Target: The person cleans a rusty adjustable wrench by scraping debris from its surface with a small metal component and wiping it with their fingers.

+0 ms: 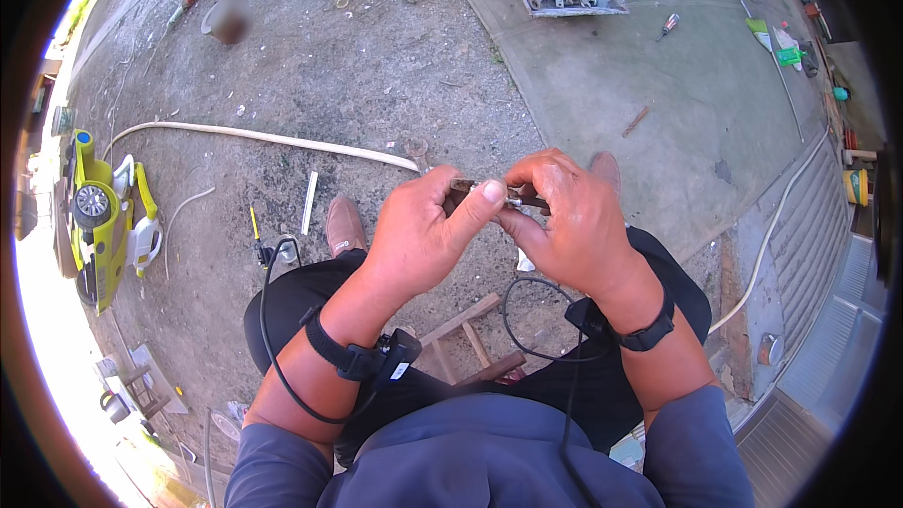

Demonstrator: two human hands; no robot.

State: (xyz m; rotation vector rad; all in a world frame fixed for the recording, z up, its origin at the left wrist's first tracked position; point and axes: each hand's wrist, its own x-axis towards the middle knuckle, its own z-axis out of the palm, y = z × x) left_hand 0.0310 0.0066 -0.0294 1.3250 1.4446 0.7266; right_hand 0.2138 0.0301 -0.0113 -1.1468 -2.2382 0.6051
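Observation:
My left hand (420, 230) and my right hand (576, 221) meet in front of me, above the ground between my shoes. Both are closed, thumbs and fingers pinching a small dark metal part (532, 200). A shiny bolt-like piece (513, 199) shows at its middle, beside my left thumb. My fingers hide much of the part, so its exact kind cannot be made out. Just beyond my left fingers appears a rusty, wrench-like end (418, 150); whether I hold it or it lies on the ground is unclear.
A metal tray (602, 9) of wrenches stands far ahead, with a screwdriver (668, 26) nearby. A pale hose (273, 137) crosses the dirt. At left sits a yellow-green machine (99, 216). A wooden frame (470, 339) lies between my legs. Cables hang from my wrist straps.

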